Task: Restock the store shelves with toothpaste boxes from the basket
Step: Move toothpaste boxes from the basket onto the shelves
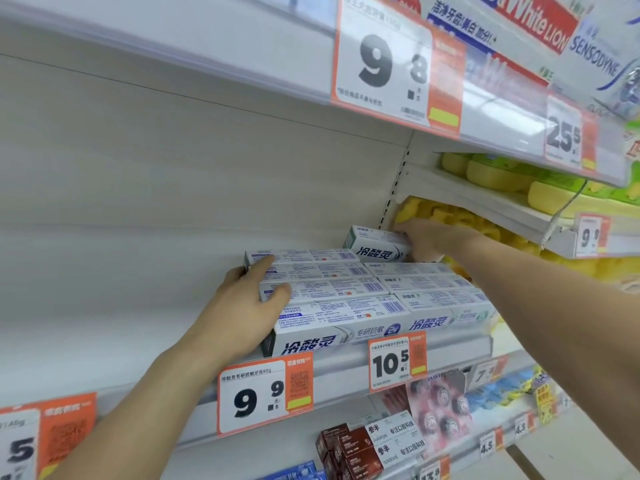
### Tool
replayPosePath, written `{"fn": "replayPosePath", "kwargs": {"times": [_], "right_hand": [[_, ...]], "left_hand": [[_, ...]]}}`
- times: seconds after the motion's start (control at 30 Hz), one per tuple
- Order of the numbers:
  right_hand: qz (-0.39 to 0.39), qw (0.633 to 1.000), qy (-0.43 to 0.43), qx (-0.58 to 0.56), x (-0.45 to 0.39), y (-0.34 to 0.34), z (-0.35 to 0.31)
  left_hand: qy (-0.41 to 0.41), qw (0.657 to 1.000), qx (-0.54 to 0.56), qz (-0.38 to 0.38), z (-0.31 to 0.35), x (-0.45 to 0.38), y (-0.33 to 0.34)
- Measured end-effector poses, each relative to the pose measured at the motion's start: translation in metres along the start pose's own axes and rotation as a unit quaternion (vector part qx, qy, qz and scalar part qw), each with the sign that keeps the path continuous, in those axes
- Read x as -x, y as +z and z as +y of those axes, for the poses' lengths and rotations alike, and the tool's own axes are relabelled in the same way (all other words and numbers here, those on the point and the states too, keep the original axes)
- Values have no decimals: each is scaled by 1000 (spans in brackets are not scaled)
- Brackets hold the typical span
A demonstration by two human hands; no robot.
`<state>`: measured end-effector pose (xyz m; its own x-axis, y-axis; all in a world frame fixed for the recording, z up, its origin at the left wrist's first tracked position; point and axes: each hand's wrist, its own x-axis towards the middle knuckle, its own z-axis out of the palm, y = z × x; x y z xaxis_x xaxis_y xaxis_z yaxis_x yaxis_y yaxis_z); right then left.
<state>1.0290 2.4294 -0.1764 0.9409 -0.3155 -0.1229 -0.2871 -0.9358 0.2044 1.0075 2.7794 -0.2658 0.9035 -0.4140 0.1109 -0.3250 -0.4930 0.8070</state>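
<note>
A single toothpaste box (379, 244) is gripped at its right end by the right hand (427, 242), fingers curled round it, and held tilted above the back of the stacked toothpaste boxes (349, 299) on the shelf (346, 367). The stack's left end is touched by the left hand (244, 306), fingers relaxed and spread. A 9.9 price tag (265, 393) is fixed below

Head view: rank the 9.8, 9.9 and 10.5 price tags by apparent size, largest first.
1. 9.8 price tag on the upper shelf edge, clearly largest.
2. 9.9 price tag, below the left hand.
3. 10.5 price tag, smallest.
The 9.8 tag hangs nearer the camera, so true sizes may match.
</note>
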Motion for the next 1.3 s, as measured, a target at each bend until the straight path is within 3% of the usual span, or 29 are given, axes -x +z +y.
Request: {"fn": "replayPosePath", "kwargs": {"times": [0.23, 0.43, 0.63, 0.9, 1.1, 1.3], "right_hand": [[-22, 999, -14, 36, 4, -2, 6], [-45, 987, -43, -149, 26, -10, -15], [-26, 972, -105, -209, 77, 8, -46], [40, 981, -120, -147, 91, 36, -65], [56, 978, -127, -158, 94, 38, -73], [72, 974, -132, -172, 97, 40, -77]], "left_hand": [[4, 1000, -9, 8, -1, 0, -1], [17, 998, -54, 28, 4, 4, -5], [19, 998, -63, 26, 6, 6, -7], [20, 998, -50, 39, 7, 8, -4], [1, 999, -49, 5, 10, 3, 1], [2, 999, -40, 28, 12, 4, 1]]}}
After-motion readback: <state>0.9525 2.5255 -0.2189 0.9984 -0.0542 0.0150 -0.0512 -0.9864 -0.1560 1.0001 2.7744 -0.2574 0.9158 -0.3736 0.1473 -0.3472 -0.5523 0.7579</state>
